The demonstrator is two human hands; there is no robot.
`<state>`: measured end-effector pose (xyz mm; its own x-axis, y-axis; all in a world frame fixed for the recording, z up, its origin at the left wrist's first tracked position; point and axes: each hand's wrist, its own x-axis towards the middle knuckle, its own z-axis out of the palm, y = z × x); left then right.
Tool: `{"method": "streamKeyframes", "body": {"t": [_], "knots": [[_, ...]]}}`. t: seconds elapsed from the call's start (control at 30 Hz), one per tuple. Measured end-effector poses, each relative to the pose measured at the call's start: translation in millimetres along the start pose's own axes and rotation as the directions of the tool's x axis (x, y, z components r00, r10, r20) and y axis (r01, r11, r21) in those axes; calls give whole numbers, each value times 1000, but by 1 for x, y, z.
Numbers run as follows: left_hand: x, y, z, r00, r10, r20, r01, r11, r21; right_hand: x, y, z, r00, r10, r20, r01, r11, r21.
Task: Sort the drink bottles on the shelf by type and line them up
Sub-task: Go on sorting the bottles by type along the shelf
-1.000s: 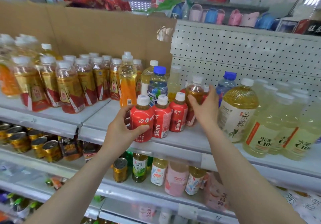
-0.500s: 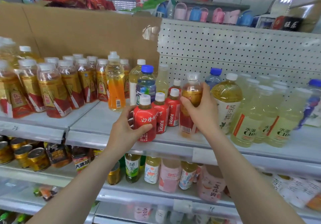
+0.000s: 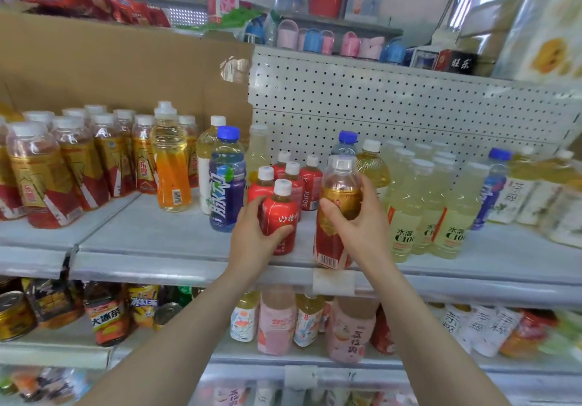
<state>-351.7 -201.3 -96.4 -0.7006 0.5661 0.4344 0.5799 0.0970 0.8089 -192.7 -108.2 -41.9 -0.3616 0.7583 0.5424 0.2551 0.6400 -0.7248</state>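
Note:
My left hand (image 3: 256, 238) grips a small red juice bottle (image 3: 281, 216) at the front of a short row of like red bottles (image 3: 310, 183) on the grey shelf (image 3: 151, 248). My right hand (image 3: 362, 226) holds a taller gold-and-red tea bottle (image 3: 337, 216) by its upper body, tilted, its base near the shelf's front edge. Matching gold-and-red bottles (image 3: 75, 166) stand grouped at the left. An orange drink bottle (image 3: 171, 166) and a blue sports bottle (image 3: 227, 182) stand between that group and the red ones.
Pale C100 bottles (image 3: 428, 210) and yellow tea bottles (image 3: 373, 169) fill the shelf to the right. A cardboard sheet (image 3: 110, 68) and a pegboard (image 3: 393, 106) back the shelf. Cans and more bottles sit on lower shelves.
My right hand has pulled the gold-and-red bottle out from behind the red row and forward to the shelf's front edge. My left hand has stayed on the front red bottle.

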Motion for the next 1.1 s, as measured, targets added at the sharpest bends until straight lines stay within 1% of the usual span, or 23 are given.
{"method": "streamKeyframes", "body": {"t": [0.1,0.23,0.3,0.37,0.4,0.47,0.5,0.53,0.6,0.67,0.83,0.97,1.1], "knots": [[8,-2,10,997,-1,-72,10,993,116,0,0,-5,1000,-14,2,14,1000,12],[17,3,14,997,-9,-71,17,994,105,4,0,-4,1000,-22,20,22,1000,6],[17,6,11,996,23,-91,-13,994,106,5,1,-1,999,-18,35,18,1000,7],[16,5,2,983,67,-172,-49,993,107,5,1,3,999,-14,46,13,1000,26],[15,3,-5,966,80,-244,-57,993,101,5,0,6,999,-12,54,10,999,35],[21,-4,-22,921,54,-385,-34,998,59,5,-3,11,997,-9,72,5,999,50],[28,-8,-30,910,12,-415,3,999,36,5,-4,13,997,-11,82,6,998,55],[37,-12,-37,914,-35,-405,49,999,23,6,-7,15,996,-15,91,10,998,60],[55,-21,-46,945,-117,-307,134,990,36,6,-11,20,994,-25,105,17,997,78],[67,-25,-48,960,-150,-238,171,983,71,6,-15,24,993,-26,117,16,996,90],[78,-23,-53,960,-190,-206,216,970,109,4,-20,32,990,-26,137,10,993,118],[66,-23,-64,976,-137,-170,144,989,29,2,-25,35,988,-46,147,25,990,140],[43,-14,-94,972,-116,-206,94,989,-111,0,-33,44,982,-69,177,37,983,179]]}}
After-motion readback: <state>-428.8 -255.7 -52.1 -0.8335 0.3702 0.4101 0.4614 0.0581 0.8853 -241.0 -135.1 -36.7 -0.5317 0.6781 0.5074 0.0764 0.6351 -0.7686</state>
